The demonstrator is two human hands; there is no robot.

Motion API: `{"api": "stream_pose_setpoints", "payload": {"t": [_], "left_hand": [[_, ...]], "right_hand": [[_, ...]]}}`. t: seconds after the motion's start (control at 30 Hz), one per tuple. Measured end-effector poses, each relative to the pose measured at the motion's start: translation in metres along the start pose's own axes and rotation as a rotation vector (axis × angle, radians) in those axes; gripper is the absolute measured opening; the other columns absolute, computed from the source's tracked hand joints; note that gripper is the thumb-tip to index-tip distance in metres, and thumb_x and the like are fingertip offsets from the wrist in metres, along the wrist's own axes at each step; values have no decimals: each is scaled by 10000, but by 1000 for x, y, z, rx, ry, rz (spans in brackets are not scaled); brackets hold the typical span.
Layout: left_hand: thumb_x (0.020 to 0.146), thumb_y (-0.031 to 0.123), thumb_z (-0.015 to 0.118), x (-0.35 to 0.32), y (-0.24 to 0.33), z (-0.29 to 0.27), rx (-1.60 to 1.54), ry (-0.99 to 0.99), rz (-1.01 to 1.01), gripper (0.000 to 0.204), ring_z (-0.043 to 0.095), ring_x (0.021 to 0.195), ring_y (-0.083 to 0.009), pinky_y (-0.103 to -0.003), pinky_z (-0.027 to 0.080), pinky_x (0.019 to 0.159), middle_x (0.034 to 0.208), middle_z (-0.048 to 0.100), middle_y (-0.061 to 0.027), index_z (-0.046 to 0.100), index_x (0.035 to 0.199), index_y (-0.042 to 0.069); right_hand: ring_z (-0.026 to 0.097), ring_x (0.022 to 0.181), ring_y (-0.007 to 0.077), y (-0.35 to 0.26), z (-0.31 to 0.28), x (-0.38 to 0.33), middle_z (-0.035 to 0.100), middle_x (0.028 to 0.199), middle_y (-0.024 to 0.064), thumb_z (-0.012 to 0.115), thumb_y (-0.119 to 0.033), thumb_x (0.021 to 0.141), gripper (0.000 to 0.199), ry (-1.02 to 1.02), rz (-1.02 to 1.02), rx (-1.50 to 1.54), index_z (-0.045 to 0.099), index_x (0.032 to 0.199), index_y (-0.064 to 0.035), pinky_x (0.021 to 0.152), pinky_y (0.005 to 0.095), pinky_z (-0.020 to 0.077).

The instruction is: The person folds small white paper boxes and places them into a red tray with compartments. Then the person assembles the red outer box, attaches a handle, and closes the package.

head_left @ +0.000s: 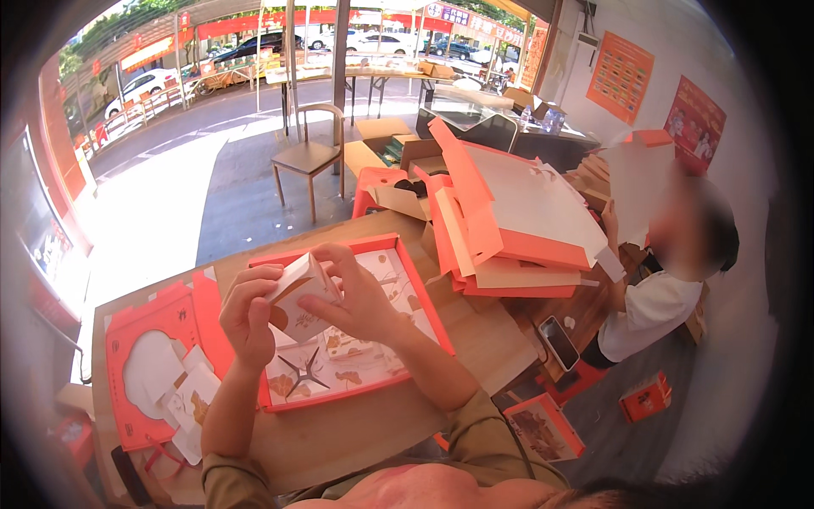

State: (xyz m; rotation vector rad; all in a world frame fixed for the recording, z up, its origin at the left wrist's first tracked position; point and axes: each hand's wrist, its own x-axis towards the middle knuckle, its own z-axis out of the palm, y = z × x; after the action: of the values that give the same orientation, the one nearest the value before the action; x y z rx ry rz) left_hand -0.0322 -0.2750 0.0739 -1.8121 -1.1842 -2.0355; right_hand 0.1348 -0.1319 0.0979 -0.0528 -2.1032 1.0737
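Both hands hold a small white box [297,321] with gold leaf print, tilted above a shallow tray. My right hand [365,299] grips it from the right, thumb across its front face and fingers over the top. At its left side, the curled fingers of my left hand [247,316] press on the edge. Beneath them lies the red-rimmed tray [428,314], its white floor printed with gold leaves. A dark star-shaped piece [302,373] shows inside it, and another small white box [346,344] lies partly behind my right wrist.
Left on the table are a red panel with a round cutout [123,339] and flat white cartons [197,397]. Large red-and-white box blanks [543,199] pile up at right, beside a seated person [657,310]. A phone [559,343] lies near them. Beyond stands a chair [310,158].
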Motion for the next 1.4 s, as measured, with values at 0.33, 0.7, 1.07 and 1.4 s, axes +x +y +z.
{"api": "stream_pose_setpoints", "payload": {"t": [0.33,0.7,1.07,1.4], "left_hand": [[1009,-23,561,14,25,-2,-97,-111,-343,291,709,1006,-217,-271,614,649,1291,672,-175,748,1232,-33],[944,79,637,11,6,-2,82,-348,-84,439,605,1315,-320,-306,637,758,1538,529,-246,738,1369,37],[879,463,737,10,-8,-3,-542,-182,-677,1041,490,1469,-325,-466,457,1164,1653,418,-223,229,1710,97],[688,70,956,4,-22,9,272,64,174,1240,499,1383,-323,-497,471,1104,1543,407,-201,169,1646,69]], "right_hand": [[712,1155,334,-8,-6,4,655,1359,170,880,-276,875,760,-57,-126,-212,509,1512,-90,915,419,593],[745,1066,336,-11,-6,7,690,1288,147,894,-302,855,701,66,-198,-200,578,1448,-101,857,416,615],[659,1199,334,4,-7,10,626,1340,154,1018,-171,709,830,78,-593,-156,563,1398,-85,948,432,588],[477,1483,383,-11,-12,7,413,1623,172,838,-145,843,978,-105,27,308,302,1659,-84,1160,530,459]]}}
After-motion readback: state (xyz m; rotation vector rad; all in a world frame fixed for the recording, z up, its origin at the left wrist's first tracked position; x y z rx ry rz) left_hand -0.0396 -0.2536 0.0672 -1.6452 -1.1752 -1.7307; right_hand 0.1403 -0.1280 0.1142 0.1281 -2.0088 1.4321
